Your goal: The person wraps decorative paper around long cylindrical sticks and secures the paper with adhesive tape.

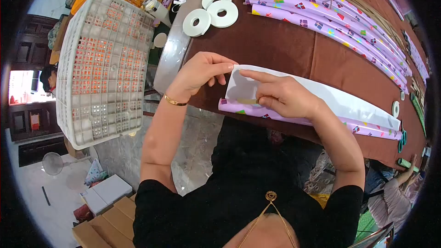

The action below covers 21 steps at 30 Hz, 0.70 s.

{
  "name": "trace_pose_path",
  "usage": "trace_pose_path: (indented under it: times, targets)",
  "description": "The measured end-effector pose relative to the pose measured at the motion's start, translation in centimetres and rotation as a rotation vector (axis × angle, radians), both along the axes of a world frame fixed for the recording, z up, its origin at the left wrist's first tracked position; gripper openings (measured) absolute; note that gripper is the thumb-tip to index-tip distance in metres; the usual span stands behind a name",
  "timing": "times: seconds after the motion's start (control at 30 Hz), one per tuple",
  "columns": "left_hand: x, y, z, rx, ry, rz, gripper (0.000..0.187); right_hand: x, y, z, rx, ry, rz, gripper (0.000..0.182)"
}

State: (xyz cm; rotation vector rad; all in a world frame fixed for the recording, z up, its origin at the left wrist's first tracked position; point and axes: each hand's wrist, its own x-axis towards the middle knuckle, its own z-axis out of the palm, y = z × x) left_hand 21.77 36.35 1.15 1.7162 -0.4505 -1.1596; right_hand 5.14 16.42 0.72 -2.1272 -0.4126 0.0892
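My left hand (204,71) has thumb and forefinger brought together on the left far corner of a white sheet (351,106), which lies flat along the near edge of the brown-covered surface (278,46), its left end short of the surface's left edge. My right hand (287,96) sits over the sheet, forefinger stretched out to the same corner, the other fingers curled; I can't tell whether those hold the pale strip (245,101) beside them. The two hands don't meet. A purple patterned roll (374,130) runs along the sheet's near side, next to the surface's near edge. I judge the step in hand to be fine work on that corner, and the next move to call for a light fingertip touch there, with the sheet kept flat. White tape rings (230,14) lie by the surface's left edge, more patterned rolls (317,25) lie farther from the near edge, and green scissors (403,141) rest near it, at the sheet's right end.
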Motion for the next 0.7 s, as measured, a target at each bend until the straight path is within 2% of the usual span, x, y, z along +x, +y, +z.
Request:
trace_pose_path:
  times: [0.07, 0.27, 0.7]
  targets:
    - [-0.02, 0.27, -0.05, -0.056, 0.026, -0.051, 0.024, 0.06, 0.17, 0.2, -0.036, 0.016, -0.009, 0.006]
    - [-0.13, 0.76, 0.12, -0.138, 0.111, -0.005, 0.025, 0.12, 0.32, -0.2, -0.031, -0.024, -0.016, 0.007]
    - [-0.55, 0.05, -0.05, -0.055, 0.055, 0.032, 0.022, 0.19, 0.27, -0.19, -0.01, -0.007, 0.001, 0.007]
